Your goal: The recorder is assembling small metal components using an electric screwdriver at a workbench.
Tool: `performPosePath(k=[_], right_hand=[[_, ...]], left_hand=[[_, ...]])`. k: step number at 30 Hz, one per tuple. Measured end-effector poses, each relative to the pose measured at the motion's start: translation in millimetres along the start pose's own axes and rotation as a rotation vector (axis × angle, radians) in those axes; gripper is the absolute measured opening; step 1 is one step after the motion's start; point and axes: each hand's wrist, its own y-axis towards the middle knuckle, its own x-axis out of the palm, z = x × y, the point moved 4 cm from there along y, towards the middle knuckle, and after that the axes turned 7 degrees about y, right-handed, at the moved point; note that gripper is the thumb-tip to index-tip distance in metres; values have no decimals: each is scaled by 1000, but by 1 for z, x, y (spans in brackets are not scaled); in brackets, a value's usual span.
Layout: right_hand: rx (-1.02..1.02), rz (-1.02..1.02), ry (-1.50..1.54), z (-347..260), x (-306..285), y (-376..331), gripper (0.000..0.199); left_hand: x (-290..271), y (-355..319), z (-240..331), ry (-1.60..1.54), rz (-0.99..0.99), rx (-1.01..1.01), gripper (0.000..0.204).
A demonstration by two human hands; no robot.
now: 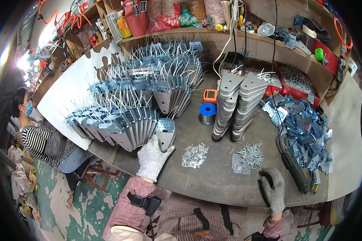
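Left hand (152, 160), gloved, fingers closed on grey metal bracket (165, 135) at near end of leaning bracket row (120, 128) (rows overlap for support). Right hand (272, 189) flat on workbench (213, 180), holding nothing, near screw pile (250, 155); washer pile (194, 155) between hands.

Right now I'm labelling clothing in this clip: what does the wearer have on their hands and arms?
Both hands wear knitted work gloves: the left glove is light grey-white, the right glove darker, soiled grey. The sleeves are red-and-white check. A black strap with a small black device wraps the left wrist.
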Motion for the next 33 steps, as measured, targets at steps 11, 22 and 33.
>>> performPosePath(k=[11, 22, 33], right_hand=[[29, -4, -10, -3, -3, -1, 24], [-16, -44, -79, -4, -2, 5, 26], [61, -347, 77, 2, -64, 5, 30]], left_hand=[[20, 5, 0, -18, 15, 25, 71], [-112, 31, 113, -14, 372, 432, 20], [-114, 157, 236, -83, 62, 473, 33]])
